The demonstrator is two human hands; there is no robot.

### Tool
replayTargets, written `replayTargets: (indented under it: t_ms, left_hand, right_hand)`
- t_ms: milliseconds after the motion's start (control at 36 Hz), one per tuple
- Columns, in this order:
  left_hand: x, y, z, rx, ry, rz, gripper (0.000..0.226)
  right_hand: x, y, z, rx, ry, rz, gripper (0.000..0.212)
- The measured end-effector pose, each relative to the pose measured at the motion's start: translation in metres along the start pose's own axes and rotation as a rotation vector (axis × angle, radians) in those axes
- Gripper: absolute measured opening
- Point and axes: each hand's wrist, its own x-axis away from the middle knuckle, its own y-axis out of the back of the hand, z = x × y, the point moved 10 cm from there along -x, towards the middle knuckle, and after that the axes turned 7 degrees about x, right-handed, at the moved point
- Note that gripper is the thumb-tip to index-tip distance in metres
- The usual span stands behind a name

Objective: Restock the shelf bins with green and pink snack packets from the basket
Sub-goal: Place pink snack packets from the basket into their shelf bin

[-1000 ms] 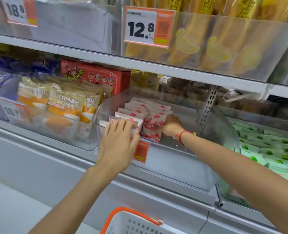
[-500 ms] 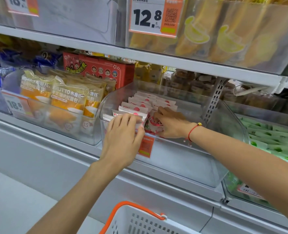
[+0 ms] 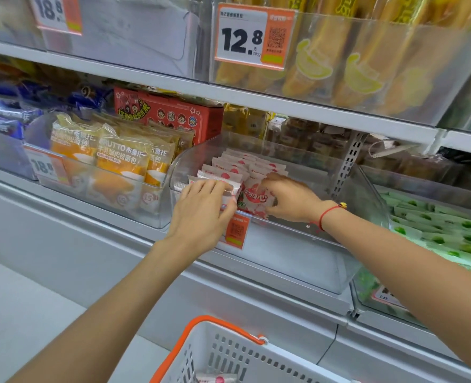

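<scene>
Nearest, below both forearms, a white basket with an orange handle point(image 3: 223, 327) is cut off by the bottom edge; one pink packet point(image 3: 219, 379) barely shows inside it. Above, the left hand point(image 3: 201, 214) reaches over the front lip of a clear bin point(image 3: 306, 236), fingers curled onto the front pink packets point(image 3: 230, 186) and covering most of an orange price tag point(image 3: 235, 230). Just to its right, the right hand point(image 3: 289, 200) pinches a pink packet point(image 3: 256, 199) standing upright at the front of the rows. Open bin floor lies to the right of that hand. Farther right, green packets point(image 3: 444, 230) fill a neighbouring bin, partly cut off. Beyond, shelf goods blur.
</scene>
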Motion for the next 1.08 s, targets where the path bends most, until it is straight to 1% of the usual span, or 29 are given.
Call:
replayTargets:
  t_ms: [83,167,250,306,389,472,528,556,611,667,722,750,806,861,917,972,1028,1083]
  left_hand:
    - [0.006,0.015,-0.012,-0.013,-0.029,-0.062,0.030]
    - [0.020,0.030,-0.024,0.019,-0.040,-0.151,0.028]
    - [0.044,0.044,-0.033,0.098,0.028,-0.234,0.028]
    - [0.064,0.045,-0.035,0.176,0.103,-0.261,0.021]
    - [0.096,0.031,-0.032,0.301,0.241,-0.235,0.018]
    - [0.129,0.000,-0.022,0.320,0.368,-0.115,0.017]
    - [0.150,-0.027,-0.010,0.311,0.448,0.005,0.018]
    - [0.161,-0.042,-0.003,0.295,0.481,0.079,0.019]
    - [0.183,-0.076,0.008,0.242,0.505,0.260,0.023]
    - [0.210,-0.114,0.018,0.182,0.499,0.486,0.028]
    - [0.243,-0.147,0.028,0.113,0.486,0.696,0.031]
    - [0.259,-0.160,0.034,0.074,0.479,0.780,0.033]
    - [0.290,-0.181,0.046,-0.021,0.455,0.927,0.040]
    - [0.322,-0.194,0.058,-0.108,0.448,1.069,0.046]
    - [0.351,-0.201,0.073,-0.153,0.496,1.172,0.047]
    - [0.366,-0.205,0.080,-0.145,0.517,1.196,0.044]
    - [0.370,-0.209,0.078,-0.144,0.494,1.213,0.044]
    - [0.365,-0.208,0.075,-0.173,0.481,1.228,0.045]
  right_hand:
    - [0.021,0.021,0.003,-0.085,-0.051,-0.096,0.028]
    - [0.050,0.048,0.010,-0.203,-0.096,-0.242,0.016]
    - [0.087,0.067,0.023,-0.369,-0.107,-0.341,0.010]
    - [0.111,0.065,0.033,-0.456,-0.100,-0.345,0.008]
    - [0.140,0.030,0.047,-0.540,-0.106,-0.236,0.007]
    - [0.166,-0.026,0.055,-0.557,-0.143,-0.081,0.008]
    - [0.182,-0.073,0.060,-0.584,-0.179,0.087,0.008]
    - [0.191,-0.098,0.064,-0.611,-0.200,0.198,0.011]
    - [0.217,-0.150,0.075,-0.682,-0.233,0.465,0.022]
    - [0.248,-0.197,0.088,-0.727,-0.256,0.706,0.033]
    - [0.275,-0.237,0.101,-0.713,-0.256,0.839,0.041]
    - [0.284,-0.252,0.106,-0.697,-0.256,0.862,0.043]
    - [0.295,-0.275,0.116,-0.682,-0.263,0.852,0.043]
    - [0.301,-0.291,0.127,-0.701,-0.272,0.814,0.034]
    - [0.306,-0.308,0.140,-0.709,-0.288,0.806,0.025]
    - [0.310,-0.323,0.152,-0.740,-0.324,0.825,0.030]
    - [0.315,-0.334,0.169,-0.844,-0.363,0.877,0.035]
    - [0.320,-0.338,0.187,-0.891,-0.329,0.961,0.040]
